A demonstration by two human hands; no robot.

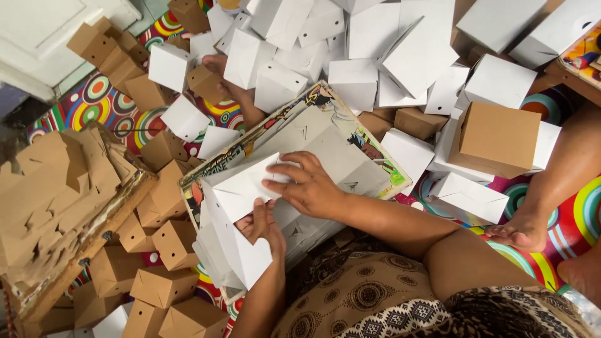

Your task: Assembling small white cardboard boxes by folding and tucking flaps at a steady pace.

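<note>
- Floor mat (573, 219): a colourful mat with ring patterns covers the floor. Folded boxes lie heaped on it from 9 o'clock round to 3 o'clock of the hands.
- Heap of white boxes (350, 44): finished white cartons fill the 12 o'clock area, well apart from the hands. Judgement: keep the working zone in front of the lap separate from this heap so a half-formed box does not get mixed in.
- Stack of brown flat blanks (47, 194): unfolded brown card sits on a wooden tray at 9 o'clock. Small brown boxes (166, 285) stand at 7 o'clock.
- Picture board (313, 134): a printed board lies across the lap as a work surface, tilted from 7 o'clock to 1 o'clock. White blanks rest on it.
- White box in hand (235, 206): a part-folded white carton sits at the near end of the board, its top flaps not yet closed.
- Right hand (307, 184): the grip is spread, with fingers pressing flat on a top flap; it pins the card and does not clasp it.
- Left hand (263, 228): the grip is closed on the box wall from below, at 6 o'clock of the right hand, thumb on the outer face.
- Judgement: press along the crease, not mid-panel, and support the wall squarely from underneath so the corner forms sharp without buckling.
</note>
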